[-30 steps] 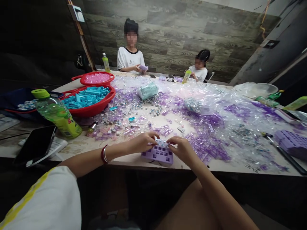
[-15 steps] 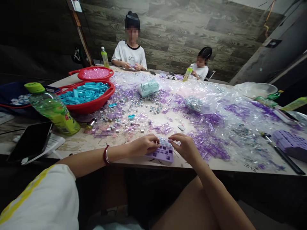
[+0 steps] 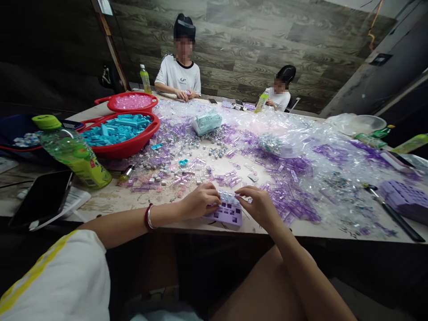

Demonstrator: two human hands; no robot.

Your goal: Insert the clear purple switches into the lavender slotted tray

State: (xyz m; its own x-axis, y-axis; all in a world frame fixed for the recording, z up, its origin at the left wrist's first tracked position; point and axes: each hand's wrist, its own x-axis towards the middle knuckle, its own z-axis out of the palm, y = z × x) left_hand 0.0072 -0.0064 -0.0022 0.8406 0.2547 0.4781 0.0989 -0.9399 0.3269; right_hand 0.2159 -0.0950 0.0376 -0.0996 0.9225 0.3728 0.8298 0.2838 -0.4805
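Note:
A light purple block with square holes [image 3: 227,217] lies at the table's near edge. Small clear and bluish pieces [image 3: 228,196] sit in a row along its far side. My left hand [image 3: 202,200] is closed over the block's left end, its fingers curled on the top; the thumb is partly hidden. At the block's far right corner, my right hand [image 3: 258,204] pinches with thumb and index finger against the row of pieces. Whatever is between those fingertips is too small to make out. Loose transparent purple pieces [image 3: 290,200] lie just right of my right hand.
Red baskets hold turquoise pieces [image 3: 117,129] and pink pieces [image 3: 132,102] at the left. Nearby stand a green-capped bottle [image 3: 80,156] and a phone [image 3: 43,196]. A wipes pack [image 3: 206,122] lies mid-table. More purple blocks [image 3: 406,200] lie right. Two people [image 3: 180,76] sit opposite.
My left hand's fingers have shifted slightly back from the row of pieces and curled more over the block. My right hand stays at the same corner. The person opposite has lowered their hands.

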